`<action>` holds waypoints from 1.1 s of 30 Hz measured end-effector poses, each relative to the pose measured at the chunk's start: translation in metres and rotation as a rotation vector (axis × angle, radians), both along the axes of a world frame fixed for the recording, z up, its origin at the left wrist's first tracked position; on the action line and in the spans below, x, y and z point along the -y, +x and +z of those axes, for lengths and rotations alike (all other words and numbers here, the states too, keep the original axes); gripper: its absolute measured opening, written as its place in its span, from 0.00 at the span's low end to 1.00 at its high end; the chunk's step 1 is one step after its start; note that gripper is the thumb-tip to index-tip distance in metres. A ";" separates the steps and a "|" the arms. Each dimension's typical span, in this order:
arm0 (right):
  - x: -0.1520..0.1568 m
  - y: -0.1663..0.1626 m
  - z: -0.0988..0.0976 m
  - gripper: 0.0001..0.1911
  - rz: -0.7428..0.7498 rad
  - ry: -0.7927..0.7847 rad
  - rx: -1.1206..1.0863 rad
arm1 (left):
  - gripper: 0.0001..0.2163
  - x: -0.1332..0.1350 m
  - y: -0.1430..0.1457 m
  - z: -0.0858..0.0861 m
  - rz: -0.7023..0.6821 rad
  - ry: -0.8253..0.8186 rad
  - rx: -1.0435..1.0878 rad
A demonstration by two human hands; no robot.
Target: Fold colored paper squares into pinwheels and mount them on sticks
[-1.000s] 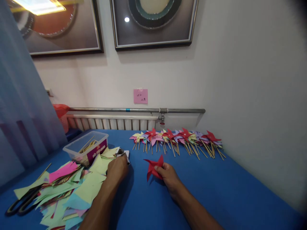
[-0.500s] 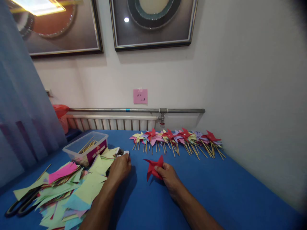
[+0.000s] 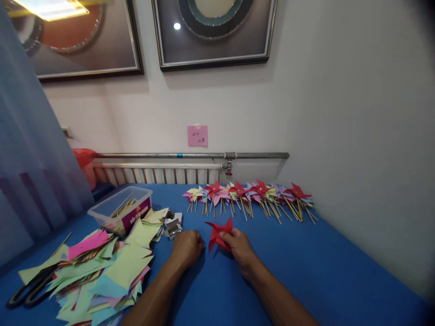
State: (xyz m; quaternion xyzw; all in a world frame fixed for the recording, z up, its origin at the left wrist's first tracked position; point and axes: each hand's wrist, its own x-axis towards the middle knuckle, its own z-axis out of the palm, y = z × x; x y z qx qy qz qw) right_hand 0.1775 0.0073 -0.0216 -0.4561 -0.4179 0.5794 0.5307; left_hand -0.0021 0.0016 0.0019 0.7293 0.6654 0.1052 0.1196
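My right hand (image 3: 239, 246) pinches a folded red paper pinwheel (image 3: 218, 233) just above the blue table (image 3: 326, 271). My left hand (image 3: 186, 248) is curled closed beside it, a little to the left, knuckles up; what its fingers hold, if anything, is hidden. A small open box (image 3: 173, 225) lies just beyond the left hand. A row of finished pinwheels on sticks (image 3: 251, 197) lies along the far edge by the wall.
A heap of cut coloured paper (image 3: 102, 271) covers the left of the table, with black scissors (image 3: 29, 287) at its left edge. A clear plastic tub of sticks (image 3: 119, 210) stands behind it. A radiator and a pipe (image 3: 190, 155) run along the wall.
My left hand has left the small box and paper heap and moved right, close to the red pinwheel. The right hand has stayed in place with the pinwheel.
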 end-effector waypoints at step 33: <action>-0.007 0.002 -0.007 0.12 -0.017 -0.012 -0.038 | 0.13 -0.008 -0.028 0.002 -0.299 0.045 0.132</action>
